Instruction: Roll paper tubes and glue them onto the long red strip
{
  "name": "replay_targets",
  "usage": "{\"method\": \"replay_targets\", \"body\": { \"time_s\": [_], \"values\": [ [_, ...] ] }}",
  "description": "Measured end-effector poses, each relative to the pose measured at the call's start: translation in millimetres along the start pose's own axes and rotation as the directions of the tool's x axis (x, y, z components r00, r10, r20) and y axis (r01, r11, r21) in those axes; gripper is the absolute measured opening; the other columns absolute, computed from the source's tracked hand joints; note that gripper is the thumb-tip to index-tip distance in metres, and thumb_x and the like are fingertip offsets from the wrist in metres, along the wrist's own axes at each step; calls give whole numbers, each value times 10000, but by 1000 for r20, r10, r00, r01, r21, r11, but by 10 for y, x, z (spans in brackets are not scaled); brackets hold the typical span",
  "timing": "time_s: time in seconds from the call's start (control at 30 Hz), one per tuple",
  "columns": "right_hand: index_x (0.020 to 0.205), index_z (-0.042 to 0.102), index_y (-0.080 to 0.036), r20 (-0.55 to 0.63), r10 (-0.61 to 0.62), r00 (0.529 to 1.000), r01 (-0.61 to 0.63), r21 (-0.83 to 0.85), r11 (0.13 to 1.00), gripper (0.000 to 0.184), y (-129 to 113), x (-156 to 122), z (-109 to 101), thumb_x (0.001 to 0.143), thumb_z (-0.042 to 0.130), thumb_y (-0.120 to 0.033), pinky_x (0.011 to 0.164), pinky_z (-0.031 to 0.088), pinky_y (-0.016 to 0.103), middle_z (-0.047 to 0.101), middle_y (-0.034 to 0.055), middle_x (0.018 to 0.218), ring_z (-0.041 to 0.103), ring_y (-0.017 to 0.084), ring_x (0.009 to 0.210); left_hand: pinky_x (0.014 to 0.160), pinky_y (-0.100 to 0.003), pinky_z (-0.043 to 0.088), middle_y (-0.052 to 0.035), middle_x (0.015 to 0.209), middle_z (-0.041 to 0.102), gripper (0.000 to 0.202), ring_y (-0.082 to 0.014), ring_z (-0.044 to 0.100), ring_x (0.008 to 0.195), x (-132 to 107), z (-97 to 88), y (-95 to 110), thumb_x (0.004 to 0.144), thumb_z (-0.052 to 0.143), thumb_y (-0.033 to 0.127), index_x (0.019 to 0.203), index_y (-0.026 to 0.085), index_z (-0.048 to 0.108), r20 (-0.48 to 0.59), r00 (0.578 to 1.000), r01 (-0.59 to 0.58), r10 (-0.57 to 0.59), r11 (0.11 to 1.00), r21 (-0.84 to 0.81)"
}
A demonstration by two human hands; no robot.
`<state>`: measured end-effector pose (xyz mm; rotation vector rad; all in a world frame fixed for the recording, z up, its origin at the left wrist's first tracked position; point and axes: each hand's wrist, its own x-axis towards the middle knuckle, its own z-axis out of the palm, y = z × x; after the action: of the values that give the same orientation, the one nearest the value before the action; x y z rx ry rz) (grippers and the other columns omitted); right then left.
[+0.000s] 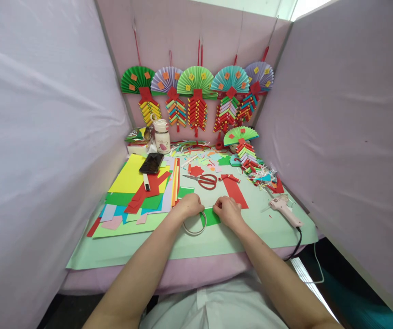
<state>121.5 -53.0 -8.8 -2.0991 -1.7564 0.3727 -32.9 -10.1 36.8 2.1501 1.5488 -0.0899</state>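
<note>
My left hand is closed on a thin roll of tape, whose ring shows below my fingers. A small green paper piece lies flat between my hands. A narrow pale strip, apparently tape, runs along its far edge. At the right end of that edge, my right hand has its fingertips pinched together and pressed down; what is under them is hidden. Just beyond my hands lie red-handled scissors and a red paper strip, with small red paper rolls on its far end.
Coloured paper sheets and a black phone are on the left. A glue gun with its cord lies at right. Paper scraps, a white jug and a finished green fan stand behind. Several fan ornaments hang on the back wall.
</note>
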Motion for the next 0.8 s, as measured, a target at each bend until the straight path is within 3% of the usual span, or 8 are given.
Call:
{"method": "replay_targets", "body": {
  "time_s": [0.27,0.47,0.53,0.63,0.7,0.8],
  "values": [
    [680,629,-192,95,16,995,-8,-85,996,94,-29,111,-70,721,550,-221,701,248,300,658,39,822,525,198,857,615,-253,419,-98,826,703,212,-189,632,725,7,17,13,720,513,230,784,158,702,-22,999,-31,32,998,60],
    [682,594,-179,-13,6,1000,-6,0,1000,80,84,71,-22,727,545,-222,697,290,292,641,30,791,538,178,799,641,-252,437,-110,847,705,224,-199,645,761,5,16,28,737,516,242,812,147,705,-20,999,-29,30,997,72],
    [750,594,-180,-105,-59,993,70,97,993,76,129,3,-10,753,520,-195,708,325,283,631,26,825,542,163,795,648,-255,442,-116,857,705,230,-203,644,775,12,23,21,741,515,244,821,143,705,-20,999,-29,31,997,67],
    [875,595,-178,-225,-245,943,286,173,942,167,162,-119,-4,812,447,-134,775,380,281,619,44,899,545,164,862,653,-264,446,-126,877,704,240,-210,642,788,20,34,9,739,513,241,835,136,705,-27,999,-36,38,998,57],
    [924,605,-177,-221,-378,899,412,141,900,227,153,-186,3,844,406,-102,826,393,291,619,63,952,532,177,931,655,-261,445,-124,891,703,238,-211,642,801,19,35,7,739,519,247,843,137,703,-31,999,-36,37,998,51],
    [973,627,-181,-122,-485,866,491,23,871,271,116,-245,28,864,401,-78,842,395,295,622,70,1000,513,188,969,651,-251,437,-118,899,704,222,-209,638,826,12,32,8,741,531,258,829,145,701,-34,999,-29,31,999,44]
  ]
}}
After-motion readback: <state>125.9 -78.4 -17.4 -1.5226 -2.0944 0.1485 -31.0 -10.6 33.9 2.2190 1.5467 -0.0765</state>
